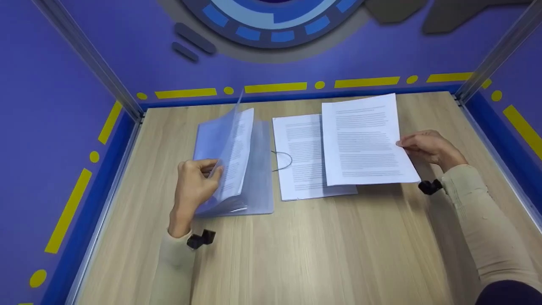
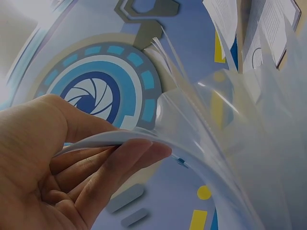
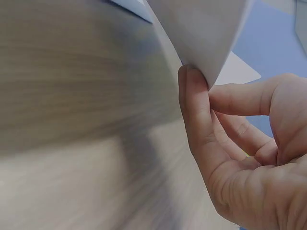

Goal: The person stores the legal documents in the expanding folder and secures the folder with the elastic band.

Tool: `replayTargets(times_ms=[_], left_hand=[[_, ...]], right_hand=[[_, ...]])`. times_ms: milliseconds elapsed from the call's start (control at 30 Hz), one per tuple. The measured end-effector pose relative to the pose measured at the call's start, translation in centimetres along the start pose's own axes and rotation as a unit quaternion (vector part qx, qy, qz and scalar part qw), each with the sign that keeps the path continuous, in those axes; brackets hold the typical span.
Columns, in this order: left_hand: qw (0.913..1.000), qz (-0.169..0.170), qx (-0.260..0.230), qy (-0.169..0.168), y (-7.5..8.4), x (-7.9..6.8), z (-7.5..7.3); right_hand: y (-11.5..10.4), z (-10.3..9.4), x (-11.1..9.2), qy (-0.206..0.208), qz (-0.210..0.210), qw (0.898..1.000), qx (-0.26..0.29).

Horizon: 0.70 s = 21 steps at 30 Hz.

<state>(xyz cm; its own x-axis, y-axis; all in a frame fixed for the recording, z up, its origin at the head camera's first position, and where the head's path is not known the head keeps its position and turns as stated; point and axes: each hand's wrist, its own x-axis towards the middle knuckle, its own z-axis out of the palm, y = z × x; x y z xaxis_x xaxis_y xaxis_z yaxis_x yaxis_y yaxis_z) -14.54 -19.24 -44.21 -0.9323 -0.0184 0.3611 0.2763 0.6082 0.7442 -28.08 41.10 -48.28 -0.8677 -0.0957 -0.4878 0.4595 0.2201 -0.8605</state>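
My left hand (image 1: 195,181) pinches the edge of a clear plastic folder (image 1: 263,182), whose sleeves stand half lifted with a printed page (image 1: 246,127) among them. In the left wrist view, thumb and fingers of the left hand (image 2: 91,158) press on both sides of the bent plastic. My right hand (image 1: 434,146) pinches the right edge of printed paper (image 1: 364,140), raised above the table. Up close, the right hand (image 3: 249,143) grips the paper's edge (image 3: 206,33) between thumb and fingers. A stack of printed sheets (image 1: 298,182) lies under it, partly covered.
A thin dark curved loop (image 1: 291,160) lies at the left edge of the sheet stack, beside the folder. The wooden table (image 1: 288,254) is bounded by blue panels (image 1: 279,72) at the back and both sides.
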Motion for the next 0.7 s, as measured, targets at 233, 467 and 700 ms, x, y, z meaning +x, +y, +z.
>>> replayTargets(times_ms=[233, 467, 700], left_hand=[[0.9999, -0.008, 0.011, 0.002, 0.2, 0.0, -0.2], [0.9999, -0.007, 0.01, 0.002, 0.3, 0.0, -0.4], [1.0, -0.001, 0.008, 0.004, 0.2, 0.0, -0.5]], right_hand=[[-1.0, 1.3, -0.4, -0.019, -0.006, 0.999, 0.025], [-1.9, 3.2, -0.5, -0.045, -0.01, 0.997, 0.064], [-2.6, 5.0, -0.9, -0.055, -0.02, 0.995, 0.075]])
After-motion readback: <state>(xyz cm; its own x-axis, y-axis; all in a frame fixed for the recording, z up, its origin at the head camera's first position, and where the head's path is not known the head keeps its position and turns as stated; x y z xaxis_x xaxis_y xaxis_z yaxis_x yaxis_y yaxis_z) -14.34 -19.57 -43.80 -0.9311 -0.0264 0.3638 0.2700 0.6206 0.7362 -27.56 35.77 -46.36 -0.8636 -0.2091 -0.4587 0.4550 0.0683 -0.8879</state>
